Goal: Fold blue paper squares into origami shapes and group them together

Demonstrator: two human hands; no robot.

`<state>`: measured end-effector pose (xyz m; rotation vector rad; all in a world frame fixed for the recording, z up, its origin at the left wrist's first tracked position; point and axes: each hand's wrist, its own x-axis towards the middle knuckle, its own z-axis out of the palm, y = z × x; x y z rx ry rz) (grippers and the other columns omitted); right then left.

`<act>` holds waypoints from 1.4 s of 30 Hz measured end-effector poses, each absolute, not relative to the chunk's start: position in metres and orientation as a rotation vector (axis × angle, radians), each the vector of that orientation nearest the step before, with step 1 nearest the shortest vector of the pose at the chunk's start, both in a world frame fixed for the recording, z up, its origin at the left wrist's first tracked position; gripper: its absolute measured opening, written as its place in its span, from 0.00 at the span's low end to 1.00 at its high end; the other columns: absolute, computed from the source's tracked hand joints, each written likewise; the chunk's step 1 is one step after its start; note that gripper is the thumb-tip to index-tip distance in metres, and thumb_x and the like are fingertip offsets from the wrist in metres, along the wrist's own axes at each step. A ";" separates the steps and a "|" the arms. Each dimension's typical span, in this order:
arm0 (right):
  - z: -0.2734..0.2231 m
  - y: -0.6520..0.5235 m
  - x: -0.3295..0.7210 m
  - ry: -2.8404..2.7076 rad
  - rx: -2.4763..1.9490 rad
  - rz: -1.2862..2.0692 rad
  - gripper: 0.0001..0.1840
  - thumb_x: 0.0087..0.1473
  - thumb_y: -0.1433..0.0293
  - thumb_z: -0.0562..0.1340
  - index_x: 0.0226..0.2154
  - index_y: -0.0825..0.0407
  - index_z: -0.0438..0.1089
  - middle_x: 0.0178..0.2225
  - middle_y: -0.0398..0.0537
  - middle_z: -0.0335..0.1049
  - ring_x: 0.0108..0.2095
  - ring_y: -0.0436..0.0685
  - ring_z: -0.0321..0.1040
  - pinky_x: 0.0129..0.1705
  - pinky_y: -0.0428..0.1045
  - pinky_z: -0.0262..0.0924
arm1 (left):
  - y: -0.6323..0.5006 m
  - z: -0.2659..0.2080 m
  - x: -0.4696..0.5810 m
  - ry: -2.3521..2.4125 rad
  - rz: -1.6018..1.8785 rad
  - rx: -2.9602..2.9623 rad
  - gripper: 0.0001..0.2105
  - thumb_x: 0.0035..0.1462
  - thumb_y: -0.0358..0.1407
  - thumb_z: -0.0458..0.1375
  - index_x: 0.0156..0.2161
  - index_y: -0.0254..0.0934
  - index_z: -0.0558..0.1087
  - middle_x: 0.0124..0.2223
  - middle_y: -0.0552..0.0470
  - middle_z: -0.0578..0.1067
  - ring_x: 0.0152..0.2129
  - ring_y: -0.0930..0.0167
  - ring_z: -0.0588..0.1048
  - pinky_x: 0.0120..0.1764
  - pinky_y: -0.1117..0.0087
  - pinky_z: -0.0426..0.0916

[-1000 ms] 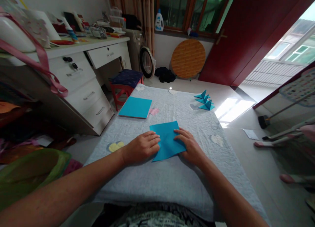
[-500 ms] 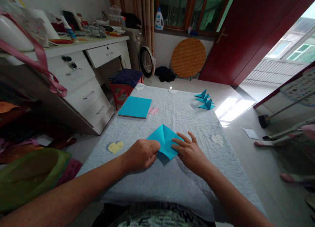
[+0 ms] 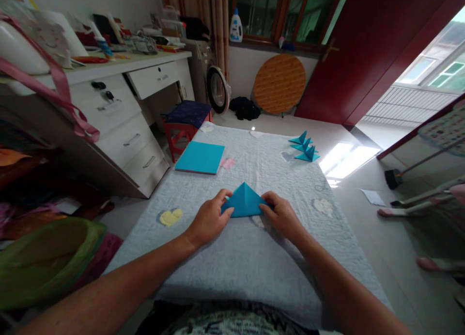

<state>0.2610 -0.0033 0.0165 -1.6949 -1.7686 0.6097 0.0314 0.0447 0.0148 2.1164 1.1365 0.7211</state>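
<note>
A blue sheet of origami paper point(image 3: 244, 202), folded into a triangle with its point away from me, is between my hands. A crease runs down its middle. My left hand point(image 3: 211, 215) pinches the left corner, thumb in front and fingers behind. At the right corner, my right hand point(image 3: 281, 211) grips the paper between thumb and curled fingers. Beyond, toward the left, lies a stack of blue paper point(image 3: 200, 157). Several folded blue paper pieces point(image 3: 307, 153) with upright points stand in a row at the far right of the table.
A pale cloth with heart patches covers the table point(image 3: 232, 267). Left of it are a white desk point(image 3: 119, 117) with drawers, a red stool point(image 3: 178, 136) and a green-lined bin point(image 3: 47, 262). A washing machine with its door ajar point(image 3: 218, 90) stands behind.
The paper, a diamond with its lower edge bent half a second ago, is now a folded triangle. My left hand has turned from a fist to a pinch; my right fingers have curled around the right corner.
</note>
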 end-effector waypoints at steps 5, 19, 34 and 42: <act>0.003 -0.004 0.257 -1.690 -1.635 0.567 0.11 0.59 0.68 0.56 0.45 0.49 0.66 0.25 0.39 0.68 0.26 0.53 0.66 0.32 0.47 0.57 | 0.040 0.003 0.032 1.046 0.800 2.418 0.24 0.62 0.28 0.49 0.62 0.43 0.62 0.43 0.49 0.72 0.37 0.68 0.74 0.41 0.67 0.71; -0.004 0.000 0.258 -1.890 -1.570 0.475 0.13 0.61 0.73 0.55 0.38 0.52 0.76 0.33 0.49 0.76 0.34 0.56 0.72 0.39 0.49 0.62 | 0.046 0.001 0.043 1.270 0.224 2.614 0.21 0.65 0.27 0.46 0.59 0.40 0.70 0.42 0.47 0.75 0.40 0.64 0.75 0.46 0.64 0.69; -0.003 -0.002 0.262 -1.842 -1.535 0.508 0.11 0.57 0.73 0.58 0.39 0.52 0.75 0.35 0.50 0.76 0.36 0.57 0.72 0.42 0.52 0.63 | 0.059 0.010 0.049 1.370 0.059 2.575 0.22 0.66 0.30 0.46 0.62 0.47 0.66 0.42 0.49 0.74 0.35 0.66 0.77 0.38 0.67 0.69; -0.003 -0.002 0.263 -1.853 -1.605 0.494 0.12 0.59 0.71 0.58 0.40 0.52 0.76 0.33 0.50 0.74 0.37 0.59 0.70 0.43 0.54 0.61 | 0.061 0.010 0.049 1.362 0.036 2.586 0.24 0.65 0.30 0.45 0.63 0.48 0.65 0.42 0.50 0.74 0.34 0.68 0.77 0.36 0.69 0.68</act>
